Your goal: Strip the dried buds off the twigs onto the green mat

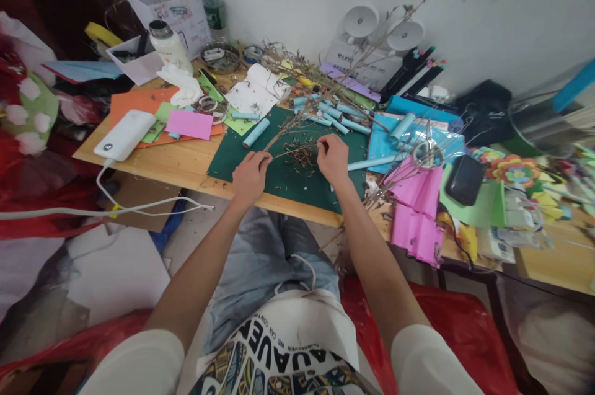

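Note:
Both my hands rest on a dark green cutting mat (232,162) on a wooden table. My left hand (251,173) is closed, pinching the lower end of a thin dry twig (284,128) that slants up and to the right. My right hand (331,156) is closed in a pinch just right of a small heap of dry twig bits (301,155); what it holds is too small to name. Several light blue paper rolls (256,133) lie on the mat's far side.
A white power bank (125,134) with its cable lies at the left on orange paper (134,103). Pink folded paper (416,209), scissors (427,148) and a black case (465,179) sit to the right. A white bottle (170,46), long dry branches (372,41) and markers stand by the wall.

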{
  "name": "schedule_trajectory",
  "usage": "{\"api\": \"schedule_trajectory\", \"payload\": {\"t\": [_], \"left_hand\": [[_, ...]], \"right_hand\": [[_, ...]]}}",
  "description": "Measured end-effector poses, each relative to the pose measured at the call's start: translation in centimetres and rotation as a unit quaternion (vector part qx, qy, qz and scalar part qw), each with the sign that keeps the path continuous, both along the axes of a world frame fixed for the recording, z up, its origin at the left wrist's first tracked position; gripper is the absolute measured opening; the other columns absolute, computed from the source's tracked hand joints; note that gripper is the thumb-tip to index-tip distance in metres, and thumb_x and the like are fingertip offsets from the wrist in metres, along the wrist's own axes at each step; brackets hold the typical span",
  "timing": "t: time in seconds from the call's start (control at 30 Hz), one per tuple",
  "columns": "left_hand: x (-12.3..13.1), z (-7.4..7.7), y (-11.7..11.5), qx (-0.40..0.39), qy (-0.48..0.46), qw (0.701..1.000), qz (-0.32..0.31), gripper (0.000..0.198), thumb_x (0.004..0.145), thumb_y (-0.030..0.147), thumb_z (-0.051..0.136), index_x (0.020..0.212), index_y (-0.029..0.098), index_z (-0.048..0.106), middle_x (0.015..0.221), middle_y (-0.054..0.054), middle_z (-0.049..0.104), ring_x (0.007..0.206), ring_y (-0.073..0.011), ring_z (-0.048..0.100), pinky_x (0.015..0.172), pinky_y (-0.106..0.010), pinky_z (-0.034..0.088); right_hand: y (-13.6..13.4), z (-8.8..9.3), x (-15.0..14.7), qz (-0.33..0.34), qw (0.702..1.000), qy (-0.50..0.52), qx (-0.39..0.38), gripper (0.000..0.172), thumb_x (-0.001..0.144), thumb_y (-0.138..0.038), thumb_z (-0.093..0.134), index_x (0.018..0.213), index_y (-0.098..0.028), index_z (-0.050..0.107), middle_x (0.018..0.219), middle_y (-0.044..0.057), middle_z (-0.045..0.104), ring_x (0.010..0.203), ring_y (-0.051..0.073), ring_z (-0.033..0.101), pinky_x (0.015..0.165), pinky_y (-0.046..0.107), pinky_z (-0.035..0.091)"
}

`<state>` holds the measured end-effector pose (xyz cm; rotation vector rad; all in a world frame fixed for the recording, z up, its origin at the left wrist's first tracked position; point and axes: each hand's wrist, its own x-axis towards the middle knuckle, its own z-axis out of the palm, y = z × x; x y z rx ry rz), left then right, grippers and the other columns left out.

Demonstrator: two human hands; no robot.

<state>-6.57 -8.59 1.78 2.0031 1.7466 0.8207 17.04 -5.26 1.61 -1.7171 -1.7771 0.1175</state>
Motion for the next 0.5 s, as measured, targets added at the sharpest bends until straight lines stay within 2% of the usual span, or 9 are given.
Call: {"api": "schedule_trajectory", "payload": {"t": [0.13,0.3,0.37,0.5], "left_hand": [[0.2,0.2,-0.1,-0.014,0.012,1.000,-0.020,0.026,0.098,0.042,0.045,0.101,0.030,0.068,0.102,-0.002,0.067,0.092,-0.0191,0.063,0.071,-0.028,0.040],[0.1,0.2,-0.1,-0.010,-0.002,1.000,-0.028,0.025,0.099,0.041,0.044,0.101,0.031,0.067,0.103,-0.001,0.067,0.092,-0.0181,0.063,0.072,-0.028,0.040],[0.1,0.1,-0.1,-0.008,-0.008,1.000,-0.023,0.025,0.099,0.040,0.044,0.101,0.031,0.067,0.103,-0.001,0.067,0.092,-0.0181,0.063,0.072,-0.028,0.040],[-0.1,-0.1,-0.1,-0.002,-0.012,1.000,-0.005,0.024,0.099,0.039,0.044,0.102,0.030,0.067,0.101,-0.001,0.067,0.090,-0.0181,0.063,0.072,-0.028,0.040]], "right_hand": [[-0.1,0.1,-1.7,-0.077,0.996,-0.047,-0.001,0.021,0.091,-0.020,0.036,0.094,-0.016,0.056,0.101,0.017,0.060,0.093,0.027,0.055,0.086,0.044,0.041],[1.2,-0.6,-3.1,-0.136,0.990,0.002,0.023,0.019,0.088,-0.017,0.037,0.090,-0.017,0.056,0.098,0.016,0.061,0.090,0.027,0.057,0.082,0.041,0.044],[1.7,-1.1,-2.9,-0.128,0.991,0.036,0.015,0.018,0.086,-0.016,0.040,0.087,-0.018,0.057,0.094,0.014,0.063,0.087,0.025,0.058,0.081,0.040,0.046],[1.6,-0.8,-1.5,-0.034,0.996,0.087,0.007,0.019,0.084,-0.014,0.043,0.086,-0.018,0.061,0.090,0.009,0.067,0.085,0.021,0.059,0.084,0.036,0.048]]}}
